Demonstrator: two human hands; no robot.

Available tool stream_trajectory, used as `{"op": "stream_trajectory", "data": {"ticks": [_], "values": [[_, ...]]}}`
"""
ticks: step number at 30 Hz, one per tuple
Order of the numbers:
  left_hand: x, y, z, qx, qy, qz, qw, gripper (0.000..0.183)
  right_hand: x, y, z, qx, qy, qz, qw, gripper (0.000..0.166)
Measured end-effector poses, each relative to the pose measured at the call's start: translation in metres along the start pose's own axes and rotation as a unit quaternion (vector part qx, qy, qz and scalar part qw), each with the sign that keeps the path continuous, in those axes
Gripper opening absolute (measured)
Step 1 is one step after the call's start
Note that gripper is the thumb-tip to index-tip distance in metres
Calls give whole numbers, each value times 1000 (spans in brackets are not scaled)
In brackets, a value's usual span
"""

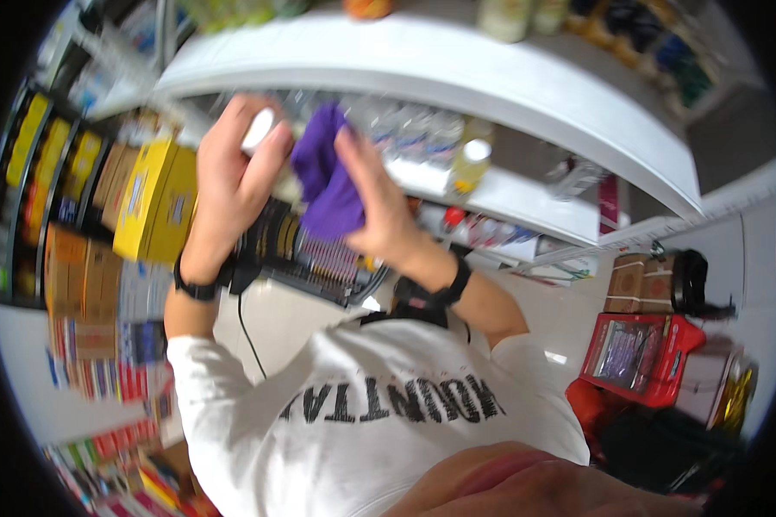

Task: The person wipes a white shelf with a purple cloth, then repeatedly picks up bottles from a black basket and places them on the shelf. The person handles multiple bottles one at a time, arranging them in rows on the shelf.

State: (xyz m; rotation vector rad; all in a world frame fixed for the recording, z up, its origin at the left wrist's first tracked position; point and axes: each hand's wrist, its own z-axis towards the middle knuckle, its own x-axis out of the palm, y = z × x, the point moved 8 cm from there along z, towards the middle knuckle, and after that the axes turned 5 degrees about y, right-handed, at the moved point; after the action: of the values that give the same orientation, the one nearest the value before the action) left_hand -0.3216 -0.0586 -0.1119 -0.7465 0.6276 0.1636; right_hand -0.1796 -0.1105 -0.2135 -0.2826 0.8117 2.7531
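My left hand [233,165] is closed around the neck of a bottle, and its white cap [258,131] shows between thumb and fingers. Most of the bottle's body is hidden or blurred. A crumpled purple cloth [328,178] is held in my right hand [378,200], close beside the bottle. Whether the cloth touches the bottle I cannot tell. Both hands are raised before a white shelf [420,55]. Behind them, clear bottles [427,129] stand in rows on a lower shelf level. A bottle of yellow liquid [472,158] with a white cap stands at the right end of those rows.
A yellow carton [155,200] stands to the left, by stacked brown cardboard boxes [81,271]. Below my hands is a dark crate [323,258] of packed goods. At right, a red package [643,358] lies near a strapped brown box [640,284]. Tiled floor [284,323] shows between.
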Motion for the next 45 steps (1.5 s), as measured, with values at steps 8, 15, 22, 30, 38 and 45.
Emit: {"op": "stream_trajectory", "data": {"ticks": [8,15,22,30,38,45], "values": [[68,-104,40,180,81,-5,980,19,-99,41,-21,-45,-119,-91,988,110],[85,-168,113,240,50,-149,958,20,-142,90,-27,-146,-137,-422,884,54],[117,-190,221,159,58,-66,983,27,-213,79,-32,-37,-56,-346,936,56],[184,-149,329,221,85,152,959,36,-269,89,-51,-18,-62,-374,925,58],[215,-150,330,200,104,295,929,76,-295,84,-69,17,-68,-404,912,54],[219,-131,350,159,155,340,914,90,-294,73,-71,34,-62,-405,911,51]]}}
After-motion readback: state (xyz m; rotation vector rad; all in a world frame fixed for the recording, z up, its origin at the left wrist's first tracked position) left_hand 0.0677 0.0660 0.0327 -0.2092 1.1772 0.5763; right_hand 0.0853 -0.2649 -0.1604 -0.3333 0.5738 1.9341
